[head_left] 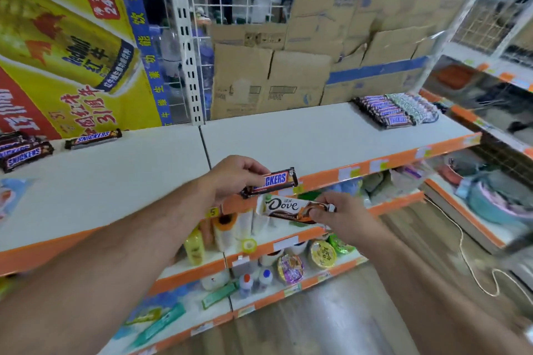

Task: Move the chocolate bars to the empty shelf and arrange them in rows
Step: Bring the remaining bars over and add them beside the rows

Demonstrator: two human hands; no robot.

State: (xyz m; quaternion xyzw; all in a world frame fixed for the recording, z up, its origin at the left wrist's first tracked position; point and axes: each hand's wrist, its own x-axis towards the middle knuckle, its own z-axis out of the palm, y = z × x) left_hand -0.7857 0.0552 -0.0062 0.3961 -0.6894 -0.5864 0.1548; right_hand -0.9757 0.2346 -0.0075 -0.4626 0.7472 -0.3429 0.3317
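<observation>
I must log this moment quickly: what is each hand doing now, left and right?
Left hand: grips a Snickers bar.
Right hand: pinches the end of a Dove bar.

Yellow drink poster (72, 46) left; cardboard boxes (288, 78) behind; white cord (462, 245) on floor.

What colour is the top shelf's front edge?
Orange, on the white flat shelf's front edge, clearest in head view.

The left hand (233, 177) grips a Snickers bar (271, 182), the right hand (343, 217) a Dove bar (291, 209).
</observation>
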